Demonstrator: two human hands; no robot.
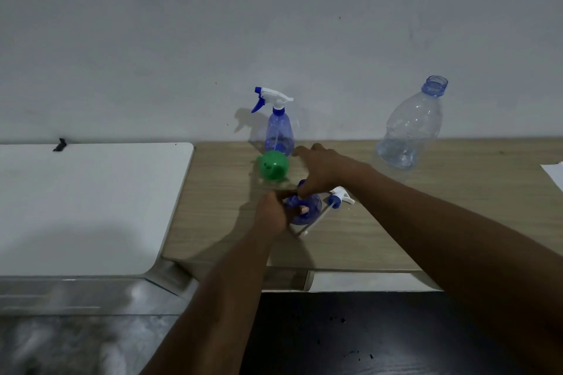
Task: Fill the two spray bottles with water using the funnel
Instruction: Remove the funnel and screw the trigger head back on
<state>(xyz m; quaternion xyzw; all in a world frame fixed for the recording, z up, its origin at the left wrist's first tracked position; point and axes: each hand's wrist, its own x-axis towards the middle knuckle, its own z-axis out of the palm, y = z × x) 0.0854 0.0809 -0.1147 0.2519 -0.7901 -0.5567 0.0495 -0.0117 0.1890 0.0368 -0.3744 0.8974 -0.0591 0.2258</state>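
With left grip (271, 214) clamped on the open spray bottle (308, 207), right grip (323, 170) closure unclear, looks midway: far spray bottle (279, 134) capped, funnel (273, 166) aside, trigger head (338, 195) off.

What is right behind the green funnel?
A blue spray bottle stands upright behind the funnel, trigger head on. The funnel covers part of its base, so whether they touch cannot be told.

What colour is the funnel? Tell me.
Green. The funnel shows best in the head view, the only one.
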